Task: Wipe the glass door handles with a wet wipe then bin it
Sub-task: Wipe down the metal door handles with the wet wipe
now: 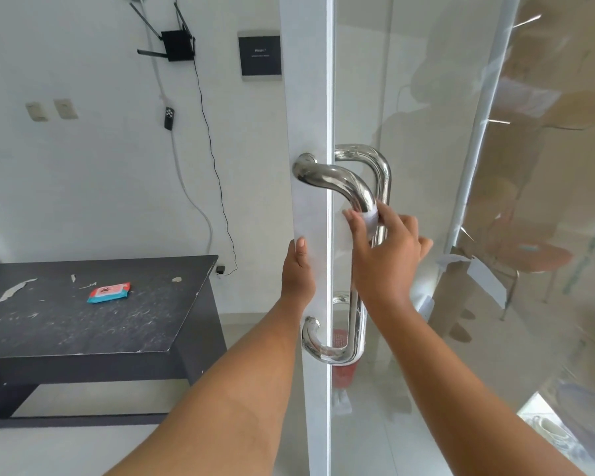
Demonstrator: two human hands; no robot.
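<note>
Polished steel, two curved handles back to back on the glass door point(306, 80); the right hand point(389, 259) is curled round the nearer handle point(337, 183) just under its top bend, with the white wet wipe point(370, 219) squashed between fingers and bar, so it's clamped on wipe and handle together; the far handle point(383, 170) shows just beyond it; the left hand point(298, 273) sits at the left edge of the door's frosted strip, between the handle mounts, thumb pointing up; its fingers are out of sight, so can't tell if it's actually gripping; the hands are close but not touching; low behind the handles there's a red bin point(340, 372), blurry through the glass; off left, a teal and red wipes packet point(109, 292) lies flat on a scuffed black table point(83, 331).
</note>
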